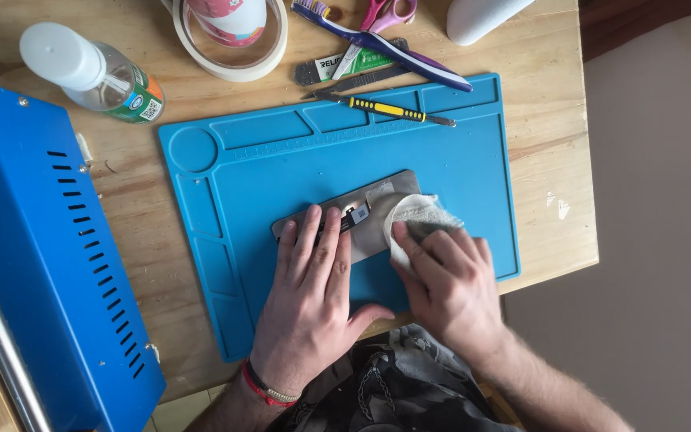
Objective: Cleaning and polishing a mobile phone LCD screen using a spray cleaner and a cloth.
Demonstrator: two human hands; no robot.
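A person's left hand (311, 294) lies flat, fingers spread and pressed down, on the near end of a thin grey rectangular metal panel (361, 212) that rests at a slight tilt on a blue silicone work mat (473, 172) with moulded compartments along its far and left edges. The right hand (445, 286), just beside the left, has its fingers curled over a wad of white cloth (416, 220), pinching it against the right end of the panel. A small dark strip with a white patch (353, 216) sits on the panel just beyond the left fingertips. Beyond both hands, along the mat's far edge, lies a slim tool with a yellow-and-black handle (385, 109), and past it, on the pale wooden tabletop (553, 144), a purple-and-white toothbrush (385, 44) crosses a pair of pink-handled scissors (381, 20) and a flat grey-and-green bar (345, 68). Farther off, above the left hand, a roll of cream tape (233, 64) rings a pink-and-white cup (228, 18). Well to the left of the left hand, a clear plastic bottle with a white cap (93, 72) lies on its side near a blue metal case with vent slots (49, 256). A red cord and a dark band (264, 388) circle the left wrist. A white rounded object (481, 16) stands beyond the right hand at the table's far edge.
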